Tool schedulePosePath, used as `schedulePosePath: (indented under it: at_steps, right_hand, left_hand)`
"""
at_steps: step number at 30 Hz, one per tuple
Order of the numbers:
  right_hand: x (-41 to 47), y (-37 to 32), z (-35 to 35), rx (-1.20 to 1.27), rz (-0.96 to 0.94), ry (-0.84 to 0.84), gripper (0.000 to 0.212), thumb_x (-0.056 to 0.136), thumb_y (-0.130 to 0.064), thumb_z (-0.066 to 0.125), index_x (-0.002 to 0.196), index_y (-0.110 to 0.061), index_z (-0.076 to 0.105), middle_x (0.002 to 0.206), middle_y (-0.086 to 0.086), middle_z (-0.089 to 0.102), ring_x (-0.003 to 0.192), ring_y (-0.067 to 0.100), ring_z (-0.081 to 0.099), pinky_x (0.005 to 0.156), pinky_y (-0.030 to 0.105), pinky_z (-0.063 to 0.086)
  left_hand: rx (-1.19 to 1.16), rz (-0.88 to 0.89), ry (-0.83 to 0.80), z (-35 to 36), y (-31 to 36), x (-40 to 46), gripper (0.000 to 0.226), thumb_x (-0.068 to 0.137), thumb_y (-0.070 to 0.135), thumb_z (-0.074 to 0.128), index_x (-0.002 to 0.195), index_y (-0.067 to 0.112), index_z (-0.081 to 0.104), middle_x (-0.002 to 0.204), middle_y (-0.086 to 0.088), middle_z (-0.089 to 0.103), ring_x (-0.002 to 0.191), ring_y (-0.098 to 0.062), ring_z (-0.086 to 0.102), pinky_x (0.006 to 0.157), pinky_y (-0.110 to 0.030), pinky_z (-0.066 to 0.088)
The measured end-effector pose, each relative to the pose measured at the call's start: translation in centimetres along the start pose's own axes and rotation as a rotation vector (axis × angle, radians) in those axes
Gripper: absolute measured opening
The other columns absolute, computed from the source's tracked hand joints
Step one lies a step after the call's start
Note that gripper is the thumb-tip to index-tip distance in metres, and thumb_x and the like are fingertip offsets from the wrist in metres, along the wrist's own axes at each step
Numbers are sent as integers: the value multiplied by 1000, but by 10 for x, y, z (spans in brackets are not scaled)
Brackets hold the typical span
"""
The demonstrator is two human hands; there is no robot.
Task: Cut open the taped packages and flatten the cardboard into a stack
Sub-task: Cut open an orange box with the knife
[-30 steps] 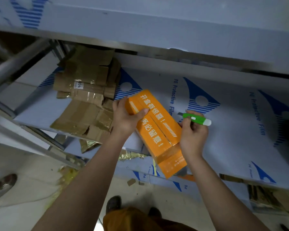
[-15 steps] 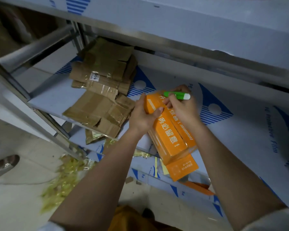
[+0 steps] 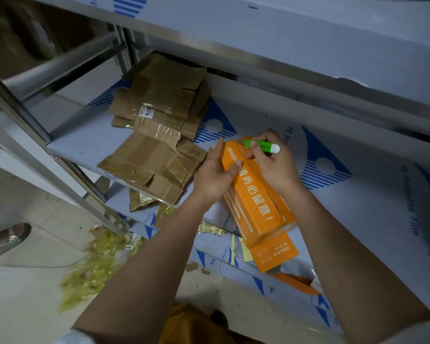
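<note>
The orange box [image 3: 255, 197] lies on the shelf [image 3: 358, 207], its long axis running from the far left toward the near right, and its near end overhangs the shelf's front edge. An opened end flap hangs down at that near end.

The left hand [image 3: 215, 173] grips the box from its left side: the fingers curl round the left face and the thumb presses on the top panel. The right hand [image 3: 274, 165] holds the green cutter [image 3: 262, 146] in a closed grip, fingers wrapped round its body. The cutter's tip sits at the far end of the box top, on the centre seam; the blade itself is too small to make out.

The flattened brown cardboard [image 3: 157, 147] lies in a loose stack on the same shelf, to the left of the box and just beside the left hand. Clear tape and a white label show on the upper pieces. Yellowish scraps [image 3: 97, 264] lie on the floor at the near left.
</note>
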State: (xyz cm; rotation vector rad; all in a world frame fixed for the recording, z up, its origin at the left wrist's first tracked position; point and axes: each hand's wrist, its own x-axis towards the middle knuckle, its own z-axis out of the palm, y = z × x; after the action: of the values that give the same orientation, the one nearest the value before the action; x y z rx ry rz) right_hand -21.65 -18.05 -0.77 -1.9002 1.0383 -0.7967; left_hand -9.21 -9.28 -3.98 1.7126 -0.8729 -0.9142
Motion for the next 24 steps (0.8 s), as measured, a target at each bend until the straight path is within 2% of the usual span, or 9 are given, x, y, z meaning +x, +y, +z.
schedulePosePath:
  at_steps: [5, 10, 15, 20, 24]
  right_hand:
    - [4, 0, 5, -34, -25, 12, 16, 100, -24, 54, 93, -10, 57, 82, -13, 64, 78, -4, 62, 62, 6, 45]
    - [6, -3, 10, -44, 1, 23, 19, 101, -29, 52, 96, -11, 54, 79, 0, 69, 74, 7, 65, 64, 23, 52]
    - [2, -6, 9, -16, 44, 37, 20, 102, -35, 51, 96, -16, 55, 81, -10, 66, 76, 2, 64, 62, 23, 51]
    - [4, -3, 12, -112, 16, 13, 23, 98, -46, 48, 97, -25, 53, 89, -9, 67, 85, 11, 66, 79, 47, 57]
    - [2, -6, 12, -164, -11, 15, 21, 99, -44, 47, 99, -23, 51, 91, -5, 67, 85, 14, 65, 77, 49, 57]
  left_hand:
    - [10, 14, 2, -1, 0, -1, 76, 93, 45, 60, 154, 40, 14, 156, 2, 33, 128, -21, 51, 103, -47, 48]
    - [10, 24, 9, -2, -2, -1, 77, 92, 46, 61, 154, 39, 17, 157, 2, 30, 130, -21, 50, 103, -47, 47]
    - [1, 27, 8, 0, -4, -2, 77, 91, 47, 63, 153, 41, 19, 156, 1, 32, 129, -22, 51, 103, -48, 48]
    - [-6, 20, 4, -1, -2, -2, 79, 89, 49, 64, 153, 41, 19, 153, 2, 36, 127, -22, 52, 102, -48, 48]
    - [1, 21, 6, -1, -1, -1, 76, 93, 41, 62, 154, 37, 18, 150, 3, 40, 126, -19, 53, 103, -44, 48]
